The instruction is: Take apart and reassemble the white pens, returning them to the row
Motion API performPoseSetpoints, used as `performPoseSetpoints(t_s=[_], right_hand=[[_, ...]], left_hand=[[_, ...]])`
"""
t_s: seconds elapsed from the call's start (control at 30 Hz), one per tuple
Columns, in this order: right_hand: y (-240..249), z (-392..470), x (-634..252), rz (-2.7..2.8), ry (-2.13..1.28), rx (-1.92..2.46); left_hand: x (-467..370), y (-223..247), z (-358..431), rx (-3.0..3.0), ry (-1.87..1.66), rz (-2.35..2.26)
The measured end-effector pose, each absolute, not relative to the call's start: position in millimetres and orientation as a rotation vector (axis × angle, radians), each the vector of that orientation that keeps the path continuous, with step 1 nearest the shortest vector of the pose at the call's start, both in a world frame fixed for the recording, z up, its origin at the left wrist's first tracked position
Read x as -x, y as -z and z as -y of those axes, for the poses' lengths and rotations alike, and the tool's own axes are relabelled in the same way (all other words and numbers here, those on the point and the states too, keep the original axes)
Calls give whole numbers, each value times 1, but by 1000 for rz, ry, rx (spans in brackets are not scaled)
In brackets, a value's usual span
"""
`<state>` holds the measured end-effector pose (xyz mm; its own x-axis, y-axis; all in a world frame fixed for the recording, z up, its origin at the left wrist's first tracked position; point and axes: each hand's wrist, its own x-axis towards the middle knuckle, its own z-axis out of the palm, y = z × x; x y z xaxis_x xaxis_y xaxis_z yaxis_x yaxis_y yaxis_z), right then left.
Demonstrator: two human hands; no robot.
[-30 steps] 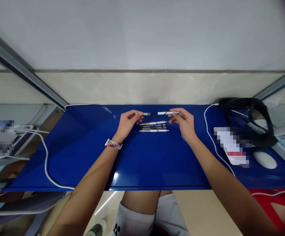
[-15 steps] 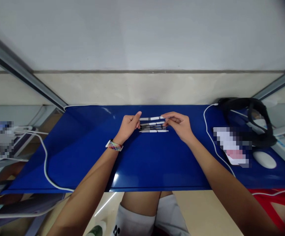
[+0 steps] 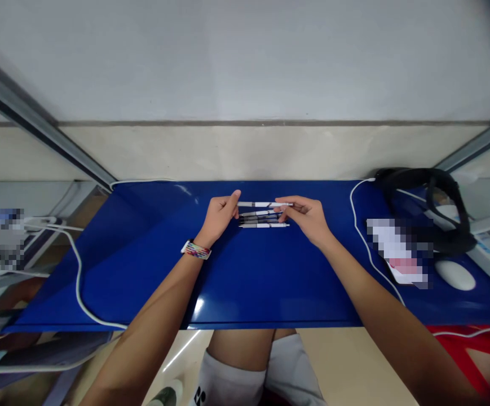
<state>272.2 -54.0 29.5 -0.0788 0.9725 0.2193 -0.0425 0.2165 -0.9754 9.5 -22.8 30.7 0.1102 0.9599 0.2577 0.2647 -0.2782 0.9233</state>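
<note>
A white pen (image 3: 261,204) lies crosswise between my two hands, above several other pens. My left hand (image 3: 223,213) has its thumb and fingers closed on the pen's left end. At the other end, my right hand (image 3: 304,213) pinches the same pen with thumb and forefinger. Just nearer to me, more white and dark pens (image 3: 261,214) lie side by side on the blue table (image 3: 245,270), their right ends partly behind my right fingers. The nearest white pen (image 3: 265,225) is parallel to them.
To the right are a phone (image 3: 397,254), a white mouse (image 3: 455,274), a black headset (image 3: 447,208) and a white cable (image 3: 357,220). Another white cable (image 3: 78,276) crosses the table's left side. A pale wall (image 3: 245,152) stands behind the table.
My right hand has shifted slightly left along the pen, and its fingers now overlap the pen's right end more. My left hand has barely moved.
</note>
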Motion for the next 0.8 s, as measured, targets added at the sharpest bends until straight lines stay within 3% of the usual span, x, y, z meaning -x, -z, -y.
performPoseSetpoints(t_s=[0.47,0.67,0.8], right_hand=[[-31,67,-269,1656,-641,908],[-24,66,-261,1567,-769,943],[-23,66,-262,1646,-584,932]], left_hand=[[-5,-24,17,-1499,-1225,-1189],[-4,-33,20,-1641,-1276,-1277],[-5,-32,21,-1646,-1219,-1289]])
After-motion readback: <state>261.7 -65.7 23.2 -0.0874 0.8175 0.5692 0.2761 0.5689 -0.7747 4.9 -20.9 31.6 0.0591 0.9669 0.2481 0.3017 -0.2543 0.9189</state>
